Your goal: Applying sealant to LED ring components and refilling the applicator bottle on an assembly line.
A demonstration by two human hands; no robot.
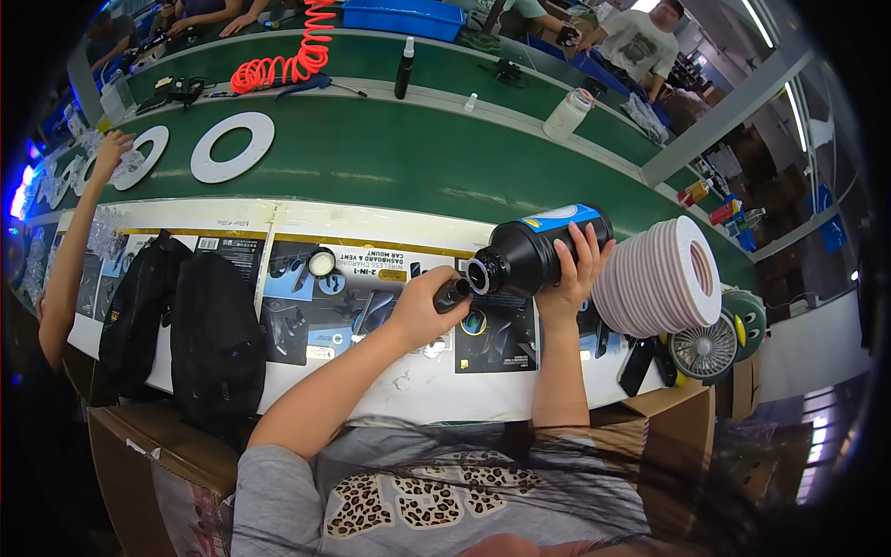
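head: tilted, blue-labelled black bottle (pixel 529 256)

Left hand (pixel 429 311) curled, its forearm (pixel 343 385) slanting from the near left; right hand (pixel 571 274) further right, fingers (pixel 580 245) pointing far.

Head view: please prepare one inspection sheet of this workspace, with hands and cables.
Surface: white worktop with printed sheets.
Things in hand: large black bottle, tilted, mouth close to small black container; contact unclear.
Clutter: black cloth items left; white ring stack and fan right.
Hands: left hand grips the container; right hand holds the bottle.
Cables: red coiled hose or cord, beyond worktop.
Surroundings: green surface beyond; other people across it.
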